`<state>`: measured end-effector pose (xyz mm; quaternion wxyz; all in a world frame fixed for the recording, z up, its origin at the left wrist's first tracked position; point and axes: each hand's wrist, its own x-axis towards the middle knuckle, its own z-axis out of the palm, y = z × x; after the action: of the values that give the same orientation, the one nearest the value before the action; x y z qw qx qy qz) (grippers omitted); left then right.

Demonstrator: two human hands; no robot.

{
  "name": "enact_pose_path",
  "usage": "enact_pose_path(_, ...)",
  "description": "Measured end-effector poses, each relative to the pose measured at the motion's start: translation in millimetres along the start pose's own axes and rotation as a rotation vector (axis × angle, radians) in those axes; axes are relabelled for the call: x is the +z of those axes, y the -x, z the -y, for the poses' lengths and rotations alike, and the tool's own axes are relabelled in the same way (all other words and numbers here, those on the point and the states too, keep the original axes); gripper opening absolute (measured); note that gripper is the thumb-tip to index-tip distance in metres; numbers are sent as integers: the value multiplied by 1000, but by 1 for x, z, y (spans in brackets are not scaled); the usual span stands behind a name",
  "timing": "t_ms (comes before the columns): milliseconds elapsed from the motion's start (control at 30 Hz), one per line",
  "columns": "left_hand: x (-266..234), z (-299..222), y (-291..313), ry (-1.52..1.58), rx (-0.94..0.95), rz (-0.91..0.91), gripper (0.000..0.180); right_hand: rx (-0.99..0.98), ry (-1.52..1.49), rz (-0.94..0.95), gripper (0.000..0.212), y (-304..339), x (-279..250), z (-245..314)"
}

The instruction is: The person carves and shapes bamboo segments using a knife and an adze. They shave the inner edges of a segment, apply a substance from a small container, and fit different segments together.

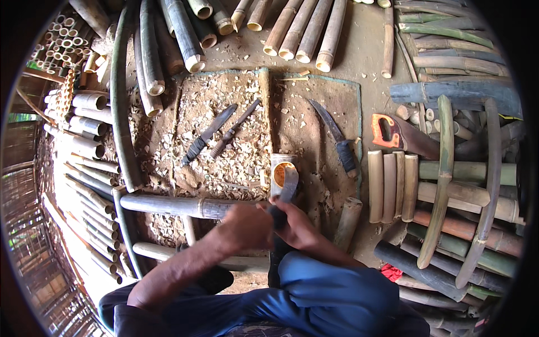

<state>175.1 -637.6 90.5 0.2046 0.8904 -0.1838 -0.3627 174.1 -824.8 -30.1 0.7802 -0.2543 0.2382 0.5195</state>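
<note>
Closest in, the left hand (pixel 247 224) and the right hand (pixel 295 224) sit side by side just above the knees, both curled shut around the dark handle of a heavy knife (pixel 286 194). Its broad blade runs away from the knuckles and rests on the top rim of a short bamboo section (pixel 279 171) standing upright just beyond the fingers, its orange-lit hollow facing up. That piece looks stiff and light, with a smooth, fairly slick skin and a thin wall that I judge would split readily along the grain; the cut rim is probably sharp and splintery, so the outer wall low down seems the safer place to take it. Upright on a small end, it could tip if pushed sideways.

Left of the hands and touching the near forearm's line, a long bamboo pole (pixel 185 206) lies crosswise on the floor, closing off that side. Right of the hands a short stub (pixel 348 222) stands near, and further right a row of split staves (pixel 393 185) lies flat.

Beyond the section, the mat (pixel 314 112) is littered with chips, giving some open room straight ahead. On it lie a curved knife (pixel 336 137) ahead-right, and two straight tools (pixel 219 135) ahead-left. A handsaw (pixel 401 135) with an orange grip lies further right. Farthest off, stacked bamboo poles (pixel 297 28) ring the floor.
</note>
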Motion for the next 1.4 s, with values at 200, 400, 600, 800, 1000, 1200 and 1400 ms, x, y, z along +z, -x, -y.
enact_pose_path(200,10,-50,-92,-83,512,-386,73,-250,1520,-588,34,34,-51,51)
enact_pose_path(400,9,-35,-165,242,237,-194,78,-316,2393,-628,45,31,-61,122)
enact_pose_path(600,11,-12,-156,633,107,-816,106,-394,2750,-158,32,-10,42,195)
enact_pose_path(800,20,4,-140,959,-50,-1364,97,-998,3054,309,5,-79,74,170)
enact_pose_path(1000,17,-15,-172,493,173,-409,97,-346,2206,-430,17,-21,-44,166)
enact_pose_path(1200,-4,-23,-172,514,292,-309,88,-265,1626,-619,38,6,-64,169)
enact_pose_path(1400,-7,-2,-159,795,189,-809,98,-141,2489,-404,36,-26,40,203)
